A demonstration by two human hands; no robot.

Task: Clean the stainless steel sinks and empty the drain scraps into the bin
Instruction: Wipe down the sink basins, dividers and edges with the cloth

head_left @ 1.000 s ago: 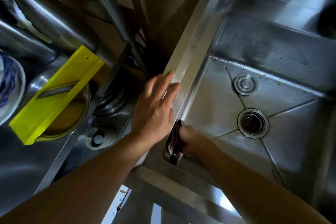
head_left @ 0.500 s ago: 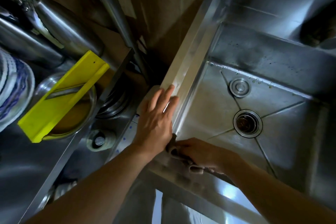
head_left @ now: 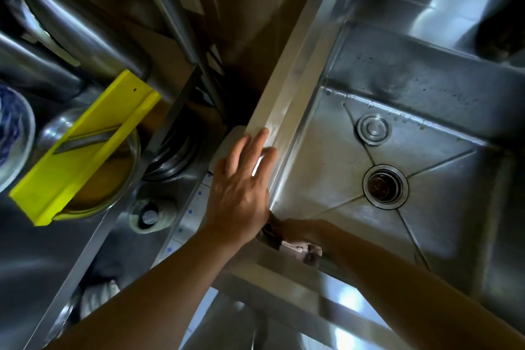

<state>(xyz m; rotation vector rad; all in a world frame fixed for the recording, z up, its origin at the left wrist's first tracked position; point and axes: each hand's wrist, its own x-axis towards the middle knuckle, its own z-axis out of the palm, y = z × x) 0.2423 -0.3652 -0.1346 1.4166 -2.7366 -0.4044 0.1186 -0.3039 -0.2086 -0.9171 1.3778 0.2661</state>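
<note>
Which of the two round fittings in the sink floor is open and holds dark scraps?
The larger drain, nearer the person, is open with dark scraps inside. The smaller round fitting beyond it is capped shut.

1. I have a single view, from the camera worn on the person's head; there is no second view to overlap with it.
2. It looks steeply down and forward into the stainless steel sink [head_left: 326, 150], whose basin fills the right half of the picture.
3. It sits close: both forearms enter from the bottom edge, and the left hand [head_left: 241, 182] on the sink's left rim lies near the picture's middle.
4. The right hand [head_left: 305, 231] is at the sink's near left corner, just below centre.
5. The wide lens bends straight edges; the sink's left rim runs diagonally up the frame.
6. The left half takes in a lower shelf holding a yellow slicer [head_left: 85, 148].
</note>
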